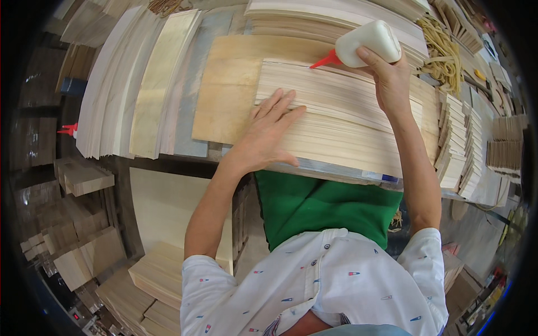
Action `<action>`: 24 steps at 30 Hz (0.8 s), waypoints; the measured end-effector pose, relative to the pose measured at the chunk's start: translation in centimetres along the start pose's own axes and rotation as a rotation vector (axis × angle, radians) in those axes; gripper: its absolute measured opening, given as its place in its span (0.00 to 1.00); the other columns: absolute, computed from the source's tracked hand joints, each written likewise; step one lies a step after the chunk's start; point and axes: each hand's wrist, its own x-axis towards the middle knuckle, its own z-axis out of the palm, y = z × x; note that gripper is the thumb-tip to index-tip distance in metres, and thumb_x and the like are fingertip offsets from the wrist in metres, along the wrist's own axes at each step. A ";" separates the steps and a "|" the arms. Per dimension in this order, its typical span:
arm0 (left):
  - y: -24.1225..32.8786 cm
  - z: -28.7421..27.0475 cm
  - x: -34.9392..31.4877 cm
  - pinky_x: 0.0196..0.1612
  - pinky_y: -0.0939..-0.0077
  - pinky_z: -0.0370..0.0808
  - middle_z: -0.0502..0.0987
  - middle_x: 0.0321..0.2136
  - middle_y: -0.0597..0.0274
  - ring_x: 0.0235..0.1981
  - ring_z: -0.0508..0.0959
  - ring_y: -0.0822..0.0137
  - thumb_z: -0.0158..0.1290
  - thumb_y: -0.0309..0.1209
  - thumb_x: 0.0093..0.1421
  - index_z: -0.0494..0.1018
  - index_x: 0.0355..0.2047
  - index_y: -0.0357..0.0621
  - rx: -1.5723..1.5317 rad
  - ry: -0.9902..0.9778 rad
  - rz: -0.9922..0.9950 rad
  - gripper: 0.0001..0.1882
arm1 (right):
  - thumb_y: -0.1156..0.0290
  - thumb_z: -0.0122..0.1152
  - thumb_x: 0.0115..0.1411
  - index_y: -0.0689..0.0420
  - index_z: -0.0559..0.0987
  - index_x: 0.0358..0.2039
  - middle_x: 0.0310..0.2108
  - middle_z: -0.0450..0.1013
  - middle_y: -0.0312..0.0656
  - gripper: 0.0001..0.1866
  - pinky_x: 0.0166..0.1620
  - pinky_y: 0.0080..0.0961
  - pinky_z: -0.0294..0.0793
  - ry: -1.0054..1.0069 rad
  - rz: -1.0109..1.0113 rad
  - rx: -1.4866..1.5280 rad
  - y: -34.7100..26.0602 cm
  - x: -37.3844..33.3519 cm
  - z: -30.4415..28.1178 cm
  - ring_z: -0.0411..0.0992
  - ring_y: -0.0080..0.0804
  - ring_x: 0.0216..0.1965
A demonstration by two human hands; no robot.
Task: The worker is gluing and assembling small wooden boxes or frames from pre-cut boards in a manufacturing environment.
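My right hand is closed round a white squeeze bottle with a red nozzle, probably glue. The bottle is tipped to the left, its nozzle tip at the far edge of a layer of thin pale wood strips. These strips lie side by side on a tan wooden board. My left hand rests on the strips' left end with fingers spread, the thumb toward the near edge.
Stacked long boards stand on the bench at left, and more planks lie along the back. Yellowish bands hang in a bundle at back right. Small wood pieces sit to the right. Another red nozzle shows far left.
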 end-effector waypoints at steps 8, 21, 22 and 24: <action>0.7 -0.5 0.3 0.68 0.55 0.49 0.50 0.68 0.56 0.70 0.46 0.53 0.72 0.39 0.30 0.59 0.64 0.49 0.023 -0.044 -0.028 0.57 | 0.76 0.68 0.52 0.65 0.66 0.54 0.46 0.71 0.46 0.30 0.45 0.33 0.82 0.144 -0.028 -0.071 -2.6 -2.5 -8.0 0.74 0.36 0.47; 1.7 -0.6 0.6 0.69 0.58 0.48 0.49 0.68 0.55 0.70 0.46 0.53 0.72 0.38 0.28 0.60 0.63 0.48 0.051 -0.057 -0.054 0.57 | 0.75 0.67 0.54 0.66 0.67 0.54 0.45 0.72 0.48 0.28 0.41 0.31 0.82 0.282 -0.043 -0.272 -6.7 -5.5 -18.6 0.76 0.38 0.44; 1.7 -0.6 0.6 0.69 0.58 0.48 0.49 0.68 0.55 0.70 0.46 0.53 0.72 0.38 0.28 0.60 0.63 0.48 0.061 -0.055 -0.045 0.58 | 0.74 0.66 0.54 0.66 0.67 0.54 0.45 0.72 0.48 0.28 0.41 0.31 0.82 0.289 -0.041 -0.293 -7.1 -5.5 -18.8 0.76 0.38 0.44; 1.6 -0.6 0.7 0.69 0.58 0.48 0.49 0.68 0.55 0.70 0.46 0.53 0.72 0.39 0.28 0.59 0.64 0.48 0.077 -0.049 -0.029 0.59 | 0.74 0.66 0.54 0.66 0.68 0.53 0.45 0.72 0.48 0.27 0.41 0.31 0.82 0.325 -0.057 -0.321 -7.6 -5.6 -19.1 0.76 0.37 0.44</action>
